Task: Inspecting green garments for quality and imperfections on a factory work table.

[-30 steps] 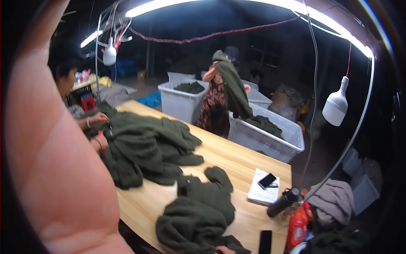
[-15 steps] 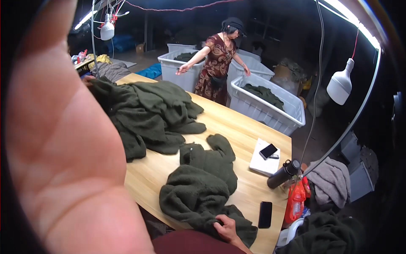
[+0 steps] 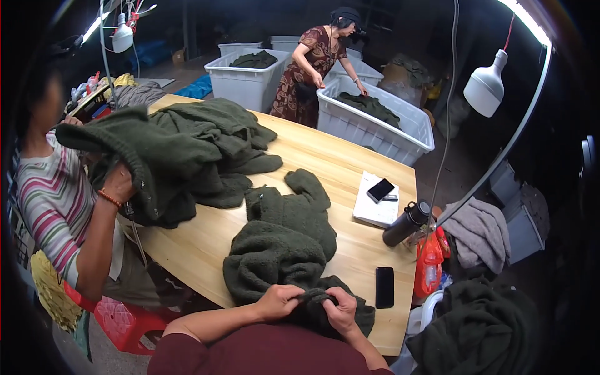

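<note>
A dark green fleecy garment [image 3: 281, 234] lies bunched on the wooden table in front of me, one sleeve stretched toward the far side. Close to my body, my left hand [image 3: 280, 302] pinches a fold of its near end. My right hand [image 3: 340, 310] grips the same part a little to the right, and a short stretch of cloth runs between the two hands. More of the garment's cloth spreads under and beyond my right hand. Just right of it, a black phone [image 3: 385, 287] rests on the table.
At the left, a co-worker in a striped top [image 3: 50, 194] lifts another green garment [image 3: 125, 150] beside a heap [image 3: 212, 137]. Another person [image 3: 322, 62] reaches into a grey bin [image 3: 375, 122]. Right: a paper pad [image 3: 375, 209] with a phone, a black bottle [image 3: 406, 224], a hanging bulb [image 3: 486, 87].
My left hand has come down from close before the camera and taken hold of the garment beside my right hand. The person at the bins now leans over one; the striped-top co-worker is in view.
</note>
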The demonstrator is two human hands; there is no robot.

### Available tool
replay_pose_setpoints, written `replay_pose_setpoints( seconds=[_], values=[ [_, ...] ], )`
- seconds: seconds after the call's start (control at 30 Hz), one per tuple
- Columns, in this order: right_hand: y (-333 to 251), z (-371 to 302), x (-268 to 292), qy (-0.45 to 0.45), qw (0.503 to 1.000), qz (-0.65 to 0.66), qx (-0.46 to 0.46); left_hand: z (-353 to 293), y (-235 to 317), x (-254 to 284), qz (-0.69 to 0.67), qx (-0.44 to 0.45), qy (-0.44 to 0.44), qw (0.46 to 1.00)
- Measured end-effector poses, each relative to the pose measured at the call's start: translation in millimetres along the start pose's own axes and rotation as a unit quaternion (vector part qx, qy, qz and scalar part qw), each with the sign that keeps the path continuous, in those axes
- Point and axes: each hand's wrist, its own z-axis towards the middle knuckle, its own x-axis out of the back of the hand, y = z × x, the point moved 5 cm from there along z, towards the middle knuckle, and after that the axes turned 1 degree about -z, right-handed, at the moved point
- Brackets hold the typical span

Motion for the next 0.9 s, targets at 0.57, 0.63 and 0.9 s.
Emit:
replay_pose_setpoints(
  seconds=[0.57, 0.63, 0.9],
  values=[
    [6, 6, -6, -0.144, 0.980, -0.128, 0.044, -7, -22, 0, -0.151, 0.200, -0.019, 0.968],
    [9, 6, -12, -0.157, 0.981, -0.116, 0.006, -5, -21, -7, -0.125, 0.181, -0.031, 0.975],
    [54, -17, -39, -0.245, 0.939, 0.120, -0.209, -13, -25, -9, -0.153, 0.209, -0.010, 0.966]
  ],
)
